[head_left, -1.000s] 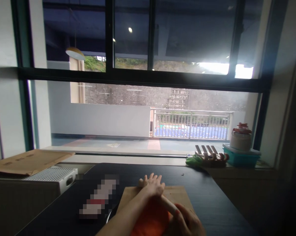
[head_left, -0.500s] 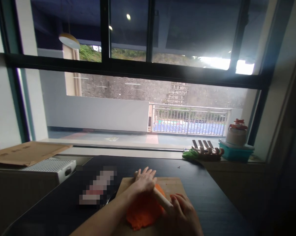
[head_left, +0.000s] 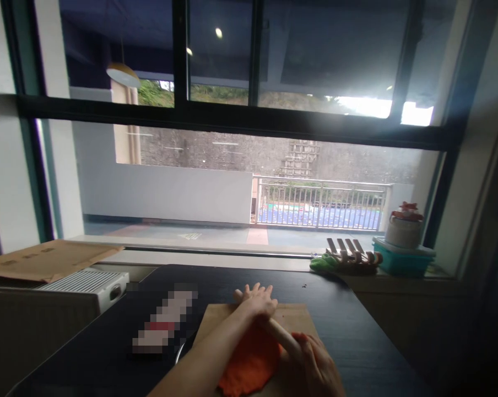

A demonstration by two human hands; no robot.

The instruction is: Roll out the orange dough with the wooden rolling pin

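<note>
A pale wooden rolling pin [head_left: 282,334] lies slantwise over a flattened orange sheet [head_left: 251,361] that looks like dough. Under both is a light wooden board [head_left: 296,314]. My left hand [head_left: 259,302] rests on the pin's far part, its fingers stretched out and spread rather than wrapped round it. At the near end, my right hand [head_left: 317,361] is closed round the pin, hiding that end. A bit of orange shows at the right fingertips; whether they grip it I cannot tell. My left forearm covers part of the sheet and board.
The board stands on a dark table [head_left: 373,353]. Left of it lie a blurred-out item [head_left: 166,320] and a partly hidden curved metal rim [head_left: 182,350]. Along the window sill are a green cloth-like thing [head_left: 323,263], a brown rack [head_left: 352,259] and a teal box [head_left: 401,256].
My left hand has slid rightward along with the rolling pin, which has shifted right over the orange sheet. My right hand has moved slightly right and down. The view has shifted a little.
</note>
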